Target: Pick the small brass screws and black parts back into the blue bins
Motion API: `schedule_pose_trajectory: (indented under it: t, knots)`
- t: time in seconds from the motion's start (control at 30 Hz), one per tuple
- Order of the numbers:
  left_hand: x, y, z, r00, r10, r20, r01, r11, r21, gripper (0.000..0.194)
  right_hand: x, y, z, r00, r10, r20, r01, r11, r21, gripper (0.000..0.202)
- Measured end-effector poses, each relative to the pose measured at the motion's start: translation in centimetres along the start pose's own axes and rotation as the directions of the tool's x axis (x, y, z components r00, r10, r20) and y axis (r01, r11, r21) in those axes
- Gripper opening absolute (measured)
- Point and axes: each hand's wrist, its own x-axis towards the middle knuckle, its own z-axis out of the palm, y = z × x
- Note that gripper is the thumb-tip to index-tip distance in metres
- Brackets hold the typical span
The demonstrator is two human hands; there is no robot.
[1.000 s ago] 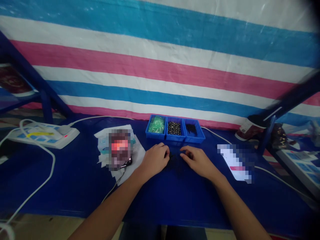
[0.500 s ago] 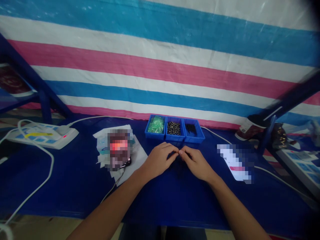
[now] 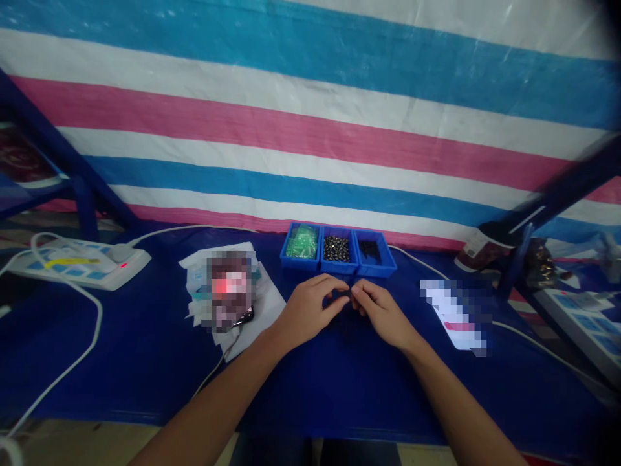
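My left hand (image 3: pixel 310 312) hovers over the middle of the blue table, thumb and forefinger curved with a small gap between their tips. Facing it, almost touching, my right hand (image 3: pixel 381 312) has its thumb and fingers pinched together; whatever is in them is too small to make out. Small dark pieces (image 3: pixel 345 325) lie on the table beneath my hands, hard to see against the blue. Just beyond stand three blue bins: one with green translucent pieces (image 3: pixel 303 243), one with shiny metallic small parts (image 3: pixel 336 248), one with black slim pieces (image 3: pixel 369 250).
To the left, a blurred-out device lies on white papers (image 3: pixel 266 291) with a cable. A power strip (image 3: pixel 121 268) sits farther left. A phone (image 3: pixel 456 317) lies on the right, with a dark cup (image 3: pixel 485 247) behind it. A striped sheet (image 3: pixel 310 129) hangs behind the table (image 3: pixel 310 395).
My left thumb and forefinger have parted slightly at the tips, which met near my right fingers before. My right hand has drawn a little to the right. The bins have stayed put.
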Motion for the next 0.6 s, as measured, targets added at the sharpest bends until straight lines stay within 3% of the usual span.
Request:
schedule_pose_trajectory:
  t: [0.17,0.37,0.47,0.53,0.6]
  knots:
    - [-0.1,0.1,-0.2,0.995,-0.068,-0.078,0.071,0.997,0.031,0.018,0.2,0.5,-0.3,0.997,0.037,-0.07,-0.036,0.999,0.023,0.028]
    - [0.0,-0.3,-0.4,0.991,-0.113,-0.069,0.12,0.986,0.114,0.015,0.4,0.8,-0.4,0.992,0.113,-0.063,-0.113,0.994,0.013,0.04]
    - [0.0,-0.4,-0.4,0.99,-0.129,-0.053,0.135,0.979,0.154,0.015,0.7,1.1,-0.4,0.948,0.119,-0.296,-0.088,0.989,0.115,0.028]
    - [0.0,-0.7,-0.5,0.987,-0.153,-0.046,0.159,0.969,0.188,0.015,0.9,1.5,-0.6,0.886,0.139,-0.443,-0.082,0.986,0.145,0.041]
    - [0.0,-1.0,-0.7,0.982,-0.184,-0.047,0.189,0.953,0.236,0.016,1.0,1.7,-0.7,0.867,0.131,-0.48,-0.094,0.991,0.101,0.044]
